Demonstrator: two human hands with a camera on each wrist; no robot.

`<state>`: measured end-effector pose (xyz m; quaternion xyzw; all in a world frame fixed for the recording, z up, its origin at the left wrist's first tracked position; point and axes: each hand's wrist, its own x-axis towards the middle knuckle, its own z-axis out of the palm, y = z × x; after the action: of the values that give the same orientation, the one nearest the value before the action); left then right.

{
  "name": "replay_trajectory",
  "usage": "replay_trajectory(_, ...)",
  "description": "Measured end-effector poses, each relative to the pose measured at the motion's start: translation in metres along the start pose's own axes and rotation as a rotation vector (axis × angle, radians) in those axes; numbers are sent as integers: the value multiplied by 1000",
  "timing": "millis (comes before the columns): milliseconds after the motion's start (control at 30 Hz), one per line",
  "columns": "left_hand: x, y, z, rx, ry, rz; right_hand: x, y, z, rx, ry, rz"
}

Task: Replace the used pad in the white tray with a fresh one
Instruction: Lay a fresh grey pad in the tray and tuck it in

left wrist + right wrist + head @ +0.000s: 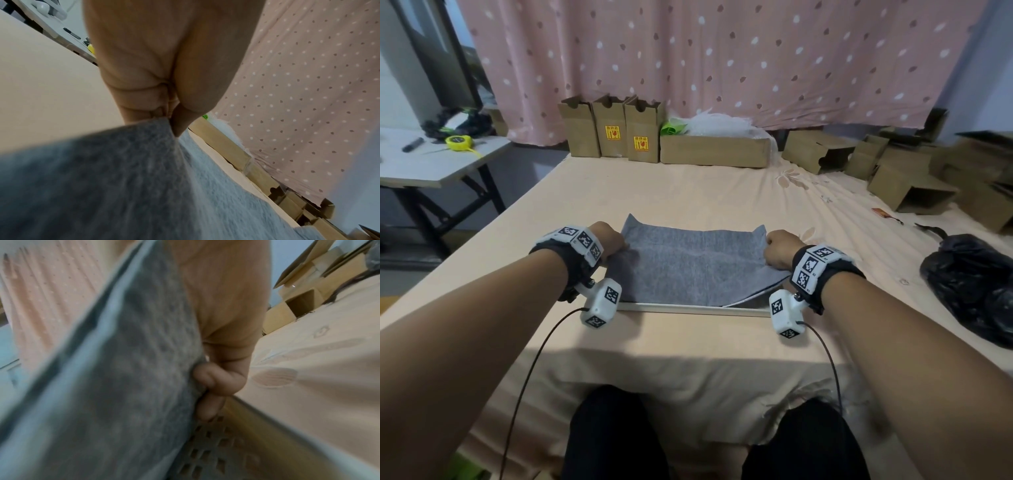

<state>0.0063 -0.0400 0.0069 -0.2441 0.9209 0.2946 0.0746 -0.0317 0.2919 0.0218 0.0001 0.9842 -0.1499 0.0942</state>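
Observation:
A grey felt-like pad (693, 265) lies over the white tray (688, 310) on the bed, its two far corners turned up. My left hand (616, 241) pinches the pad's left edge; in the left wrist view thumb and fingers (164, 116) close on the grey pad (123, 178). My right hand (774, 250) grips the right edge, lifted a little off the tray. In the right wrist view its fingers (216, 386) curl round the pad (133, 369) above the tray's perforated floor (216, 451). Only the tray's near rim shows in the head view.
Cardboard boxes (613, 128) line the far edge of the bed under a pink spotted curtain (722, 51); more boxes (914, 171) pile at the right. A black plastic bag (972, 284) lies on the bed to the right. A side table (431, 157) stands at left.

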Motion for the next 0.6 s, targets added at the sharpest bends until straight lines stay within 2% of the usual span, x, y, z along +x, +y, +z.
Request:
replay_trajectory(100, -12, 6, 0, -9, 2, -35, -7, -1, 3, -20, 33, -47)
replay_trajectory(233, -23, 12, 0, 74, 27, 7, -13, -2, 11, 6, 112, -103)
replay_trajectory(367, -34, 17, -1, 139, 40, 34, -20, -5, 13, -11, 118, -102)
replay_trajectory(500, -49, 29, -9, 358, 86, 68, -27, -14, 10, -100, 166, -58)
replay_trajectory(600, -58, 42, -19, 464, 125, 144, -29, -23, 7, -204, 221, -74)
